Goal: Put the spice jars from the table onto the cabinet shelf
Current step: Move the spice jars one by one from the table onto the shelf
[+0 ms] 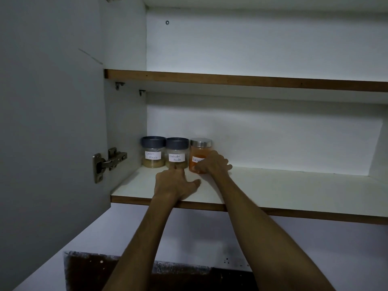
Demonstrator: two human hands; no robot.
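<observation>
Three spice jars stand in a row at the back left of the lower cabinet shelf (273, 192). The left jar (153, 152) and the middle jar (177, 153) have dark grey lids, white labels and pale powder. The third jar (199, 153) has a silver lid and orange-red powder. My right hand (214, 163) wraps around the lower right side of the orange jar. My left hand (175, 183) lies on the shelf with fingers spread, its fingertip touching the base of the middle jar.
The open cabinet door (48, 122) with its metal hinge (109, 161) stands at the left. An upper shelf (241, 79) runs above the jars. The lower shelf stretches bare to the right of the jars. A dark surface (88, 271) lies below.
</observation>
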